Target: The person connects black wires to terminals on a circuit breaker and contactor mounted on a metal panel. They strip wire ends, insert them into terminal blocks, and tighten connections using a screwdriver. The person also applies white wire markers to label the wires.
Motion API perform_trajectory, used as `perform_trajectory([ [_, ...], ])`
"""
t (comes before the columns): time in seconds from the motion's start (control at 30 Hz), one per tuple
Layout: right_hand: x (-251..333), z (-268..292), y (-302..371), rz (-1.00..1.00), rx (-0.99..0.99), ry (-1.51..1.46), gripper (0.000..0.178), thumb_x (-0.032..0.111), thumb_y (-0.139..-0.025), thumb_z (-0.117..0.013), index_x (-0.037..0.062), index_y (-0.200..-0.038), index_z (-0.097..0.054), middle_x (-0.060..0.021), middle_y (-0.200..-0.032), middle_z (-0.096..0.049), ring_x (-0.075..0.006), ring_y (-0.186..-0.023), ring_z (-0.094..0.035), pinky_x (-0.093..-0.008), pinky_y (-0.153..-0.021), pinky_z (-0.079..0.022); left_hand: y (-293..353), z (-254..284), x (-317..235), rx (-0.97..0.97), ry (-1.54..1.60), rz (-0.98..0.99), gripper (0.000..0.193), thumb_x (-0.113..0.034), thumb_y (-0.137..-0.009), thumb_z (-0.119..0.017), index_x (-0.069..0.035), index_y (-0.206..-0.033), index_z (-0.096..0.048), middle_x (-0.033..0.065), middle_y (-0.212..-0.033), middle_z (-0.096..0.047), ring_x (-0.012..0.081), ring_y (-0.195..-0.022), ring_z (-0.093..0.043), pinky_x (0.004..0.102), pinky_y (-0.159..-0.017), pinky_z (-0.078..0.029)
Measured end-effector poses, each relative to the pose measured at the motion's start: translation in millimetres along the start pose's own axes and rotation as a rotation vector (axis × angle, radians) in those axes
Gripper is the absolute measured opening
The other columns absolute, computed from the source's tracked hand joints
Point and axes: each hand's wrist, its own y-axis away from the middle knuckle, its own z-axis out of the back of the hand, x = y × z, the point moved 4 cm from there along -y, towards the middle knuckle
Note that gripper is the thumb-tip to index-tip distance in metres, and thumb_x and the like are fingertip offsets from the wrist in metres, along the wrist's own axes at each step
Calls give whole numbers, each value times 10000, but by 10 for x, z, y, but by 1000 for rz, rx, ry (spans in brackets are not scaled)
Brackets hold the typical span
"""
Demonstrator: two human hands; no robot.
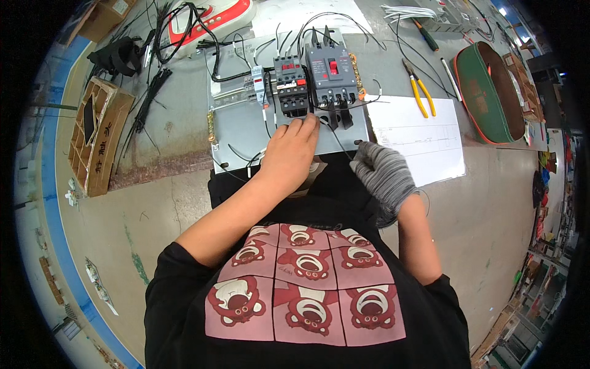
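Note:
A grey metal mounting plate (230,132) lies on the bench before me, carrying several electrical parts. My left hand (290,152), bare, reaches over its near edge with fingers together, just below the black contactor and relay (292,92). The fingertips close on a black wire beside the relay; the exact grip is partly hidden. My right hand (386,175), in a grey knitted glove, is closed on a thin black wire (337,141) off the plate's near right corner. That wire slants up toward my left fingertips. The black circuit breaker (332,69) with a red switch sits to the right.
Yellow-handled pliers (420,89) lie partly on a white printed sheet (424,138). Farther right are a screwdriver (426,35) and a green bin (490,92). A cardboard box (98,138) and a bundle of black wires (144,104) lie at left.

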Motion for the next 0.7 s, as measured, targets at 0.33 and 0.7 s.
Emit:
perform_trajectory([
  [0.33,-140,-90,7,-69,-111,26,212,185,-858,-631,32,-1004,-636,-188,-902,-681,-385,-860,-648,-441,-767,-523,19,51,-5,0,24,18,584,3,-714,-590,59,-1287,-492,144,-1359,-466,272,-1077,-505,354,-888,-445],
  [0.7,130,-33,-84,-27,-193,-46,198,122,-842,-660,22,-1007,-616,-180,-893,-683,-357,-841,-667,-407,-752,-535,-23,508,5,-42,260,10,429,39,-744,-589,1,-1171,-571,129,-1254,-569,312,-1064,-534,404,-927,-474],
])
